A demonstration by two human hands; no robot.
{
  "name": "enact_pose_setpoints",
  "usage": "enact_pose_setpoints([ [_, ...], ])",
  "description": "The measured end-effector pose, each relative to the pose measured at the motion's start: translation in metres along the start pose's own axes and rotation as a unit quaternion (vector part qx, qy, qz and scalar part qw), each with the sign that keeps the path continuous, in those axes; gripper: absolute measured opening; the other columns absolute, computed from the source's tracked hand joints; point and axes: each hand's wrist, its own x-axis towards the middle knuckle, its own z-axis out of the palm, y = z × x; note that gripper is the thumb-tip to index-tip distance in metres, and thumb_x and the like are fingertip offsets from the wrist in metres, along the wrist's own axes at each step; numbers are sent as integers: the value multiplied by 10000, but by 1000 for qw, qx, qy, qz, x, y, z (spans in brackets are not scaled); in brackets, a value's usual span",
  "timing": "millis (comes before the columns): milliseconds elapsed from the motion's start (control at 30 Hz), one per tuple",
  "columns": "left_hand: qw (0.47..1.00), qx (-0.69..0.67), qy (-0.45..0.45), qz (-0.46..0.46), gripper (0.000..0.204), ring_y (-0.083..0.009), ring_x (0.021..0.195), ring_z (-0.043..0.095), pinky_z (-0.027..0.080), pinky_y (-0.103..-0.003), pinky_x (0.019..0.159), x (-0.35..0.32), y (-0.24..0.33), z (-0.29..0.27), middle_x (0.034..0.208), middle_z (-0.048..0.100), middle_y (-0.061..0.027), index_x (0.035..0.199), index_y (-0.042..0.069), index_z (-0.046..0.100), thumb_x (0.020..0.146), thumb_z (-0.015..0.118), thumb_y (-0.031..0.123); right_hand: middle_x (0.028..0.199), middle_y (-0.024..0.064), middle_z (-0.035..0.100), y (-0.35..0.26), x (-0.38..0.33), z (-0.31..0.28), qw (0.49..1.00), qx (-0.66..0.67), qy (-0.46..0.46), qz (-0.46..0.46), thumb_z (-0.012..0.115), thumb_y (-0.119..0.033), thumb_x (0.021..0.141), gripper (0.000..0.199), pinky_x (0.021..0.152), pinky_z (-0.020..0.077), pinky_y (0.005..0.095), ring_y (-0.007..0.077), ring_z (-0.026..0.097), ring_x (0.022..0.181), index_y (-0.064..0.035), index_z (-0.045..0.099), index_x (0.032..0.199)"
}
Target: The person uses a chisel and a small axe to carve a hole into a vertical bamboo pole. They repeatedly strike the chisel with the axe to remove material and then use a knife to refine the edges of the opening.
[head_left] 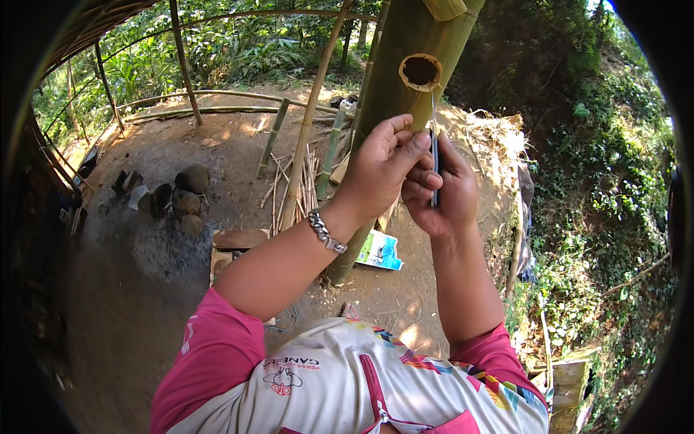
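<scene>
My right hand (450,189) is closed around the dark, slim handle of a thin knife (435,163), held upright. Its narrow, pale blade points up toward the rim of a round hole (421,71) cut in a thick green bamboo pole (387,87). Close beside the handle, my left hand (387,155) has its thumb and fingers pinched together. The left thumb tip meets the handle's edge and the right fingers; what lies inside that pinch is hidden. Pale, freshly cut edges ring the hole, and its inside is dark. Above it, another pale cut (444,9) shows on the pole.
Thin bamboo sticks (307,184) lean left of the pole, near a slanting post (311,119). A printed blue-and-white sheet (381,250) lies by its foot. Dark stones (189,192) sit around ash on the ground at left. Bamboo rails (231,110) run behind; a leafy slope (600,195) rises at right.
</scene>
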Motion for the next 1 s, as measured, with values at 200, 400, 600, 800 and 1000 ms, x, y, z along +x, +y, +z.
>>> enact_pose_setpoints([
  [200,972,216,-7,97,1030,-185,1147,594,475,-320,1016,13,-9,-4,1245,591,-77,1477,-49,310,764,870,439,809,24,519,-7,47,1,981,160,-108,-18,372,-309,1088,342,476,441,218,76,515,597,-27,567,1086],
  [400,958,270,9,99,1031,-177,1113,617,485,-312,996,33,5,19,1231,605,-103,1446,-68,341,735,887,442,812,18,492,-22,53,-1,948,240,-209,12,362,-229,1088,332,499,430,224,63,483,580,54,532,1125],
  [600,967,223,21,122,895,-145,1057,625,500,-290,955,43,-4,19,1179,586,-68,1423,-64,358,802,847,355,764,-22,498,-33,69,-4,973,146,-178,29,441,-224,1066,239,483,407,217,46,473,570,-27,575,1069],
  [800,991,86,17,105,649,-81,1045,548,460,-251,949,49,-7,22,1118,538,-9,1381,-12,424,894,765,249,758,-6,498,-44,59,25,998,23,-62,3,447,-179,1062,212,448,392,201,40,462,548,7,548,1069],
  [1000,988,-78,59,119,695,-80,994,562,490,-242,903,48,-24,36,1077,549,-22,1377,3,396,884,783,302,757,-15,507,-53,62,33,995,-102,-13,17,487,-206,1055,194,457,392,180,30,474,560,-21,546,1044],
])
